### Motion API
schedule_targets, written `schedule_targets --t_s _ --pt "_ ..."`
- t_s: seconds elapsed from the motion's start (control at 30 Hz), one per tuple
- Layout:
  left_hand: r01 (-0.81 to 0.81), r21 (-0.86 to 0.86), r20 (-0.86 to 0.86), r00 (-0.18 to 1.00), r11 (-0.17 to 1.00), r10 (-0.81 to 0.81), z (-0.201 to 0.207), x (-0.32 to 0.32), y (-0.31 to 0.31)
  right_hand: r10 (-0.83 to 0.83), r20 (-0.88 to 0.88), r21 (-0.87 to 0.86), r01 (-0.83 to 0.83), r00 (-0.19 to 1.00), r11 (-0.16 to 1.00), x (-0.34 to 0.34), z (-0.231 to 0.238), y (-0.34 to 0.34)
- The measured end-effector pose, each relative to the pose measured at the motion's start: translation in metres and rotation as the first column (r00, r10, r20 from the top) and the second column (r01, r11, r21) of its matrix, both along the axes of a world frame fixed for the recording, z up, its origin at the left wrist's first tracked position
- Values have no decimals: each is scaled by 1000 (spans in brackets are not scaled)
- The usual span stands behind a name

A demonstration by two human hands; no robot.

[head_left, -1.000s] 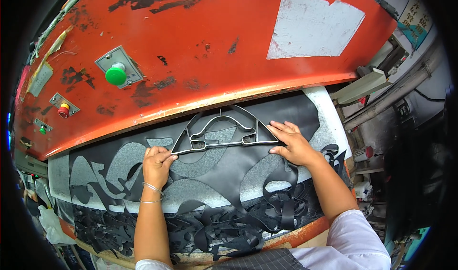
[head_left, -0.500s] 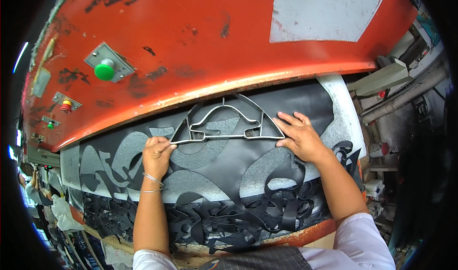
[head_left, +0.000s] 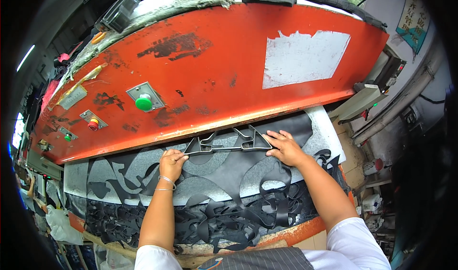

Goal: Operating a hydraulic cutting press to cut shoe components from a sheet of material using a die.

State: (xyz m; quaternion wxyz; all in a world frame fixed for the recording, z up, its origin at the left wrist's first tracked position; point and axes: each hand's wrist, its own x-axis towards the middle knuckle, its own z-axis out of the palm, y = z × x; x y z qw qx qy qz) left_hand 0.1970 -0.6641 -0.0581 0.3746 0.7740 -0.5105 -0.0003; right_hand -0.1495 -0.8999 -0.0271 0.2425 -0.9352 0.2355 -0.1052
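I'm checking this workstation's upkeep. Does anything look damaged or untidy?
Yes. The red machine front has dark patches where its paint looks worn, and the white sheet on it has a ragged top edge. Tangled black scraps lie along the near edge of the white board, though offcuts may be normal.

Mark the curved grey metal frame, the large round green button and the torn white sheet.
Curved grey metal frame [head_left: 226, 149]: head view, middle of its near bar.
Large round green button [head_left: 143, 103]: head view, centre of its cap.
Torn white sheet [head_left: 305, 60]: head view, its middle.
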Motion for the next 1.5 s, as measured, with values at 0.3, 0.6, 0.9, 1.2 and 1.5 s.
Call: schedule_targets --t_s 0.3,0.6,0.9,1.2,1.5 --pt "57 50 -4 998 997 -57 31 4 47 -100 115 -227 124 988 966 -3 38 36" --pt "-516 -454 -350 853 726 388 85 126 246 83 501 -215 31 862 976 82 118 177" --pt "570 -55 -39 819 820 -573 6 -135 253 343 -143 -28 -350 928 936 7 24 302" --pt "226 191 -96 973 955 -211 54 -160 230 41 15 -98 -39 999 994 8 31 331" --pt "447 237 -226 889 862 -399 64 -97 196 11 144 54 -19 990 998 -27 41 256"
